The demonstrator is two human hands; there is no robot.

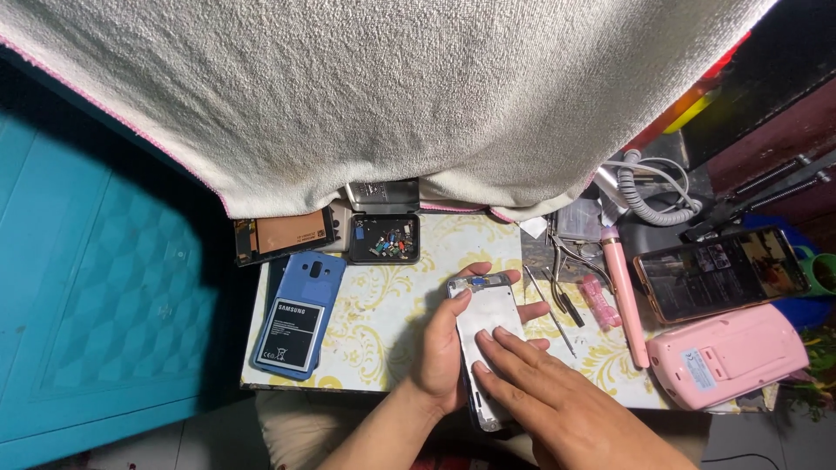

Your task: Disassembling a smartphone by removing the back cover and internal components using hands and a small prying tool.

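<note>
Item: opened phone body (pixel 484 326), pale silver-white inner face up, lying lengthwise at the near edge of the small table (pixel 383 305), its near end overhanging the edge. Left hand (pixel 444 352): wrapped round the phone body's left side, thumb laid along the left rim, fingertips showing past the right rim; fingers clamped on it. Right hand (pixel 544 392): laid flat on the phone body's near half, fingers straight and close together, tips pressing on the pale surface. Table top: cream with yellow scroll pattern. To the left, near: blue phone back shell (pixel 303 305) with a grey battery (pixel 289 335) resting on it. Far left: dark screen panel with a copper-coloured back (pixel 283 235), partly over the table's edge. Beside it, far centre: black open tin (pixel 384 238) holding small mixed parts, its lid standing behind. Just right of the phone body: thin metal probes and a screwdriver (pixel 557 309). Further right: pink pen-like tool (pixel 623 296), small pink clip, tweezers. Right edge: lit phone (pixel 721 271) lying face up; pink box-shaped device (pixel 727 355) near it. Far right: coiled white cable (pixel 649 196). Overhead, far: large off-white towel (pixel 392 87) hanging across the scene. Left of the table: turquoise panel (pixel 96 278).
</note>
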